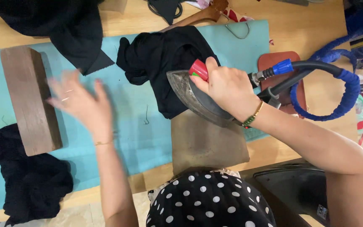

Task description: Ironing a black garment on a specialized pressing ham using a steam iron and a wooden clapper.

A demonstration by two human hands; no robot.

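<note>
Pressing black cloth (160, 59): right hand (227, 86) clenched around iron (194, 96), left hand (82, 103) spread, empty, blurred; next needs cloth flattened.

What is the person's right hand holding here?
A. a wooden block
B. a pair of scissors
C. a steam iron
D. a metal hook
C: the right hand grips the handle of the grey steam iron, its tip over the black cloth.

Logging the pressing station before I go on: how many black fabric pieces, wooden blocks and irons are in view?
Black fabric pieces: 3 (top left, under the iron, bottom left)
Wooden blocks: 1
Irons: 1, gripped by the right hand
Total: 5
</note>
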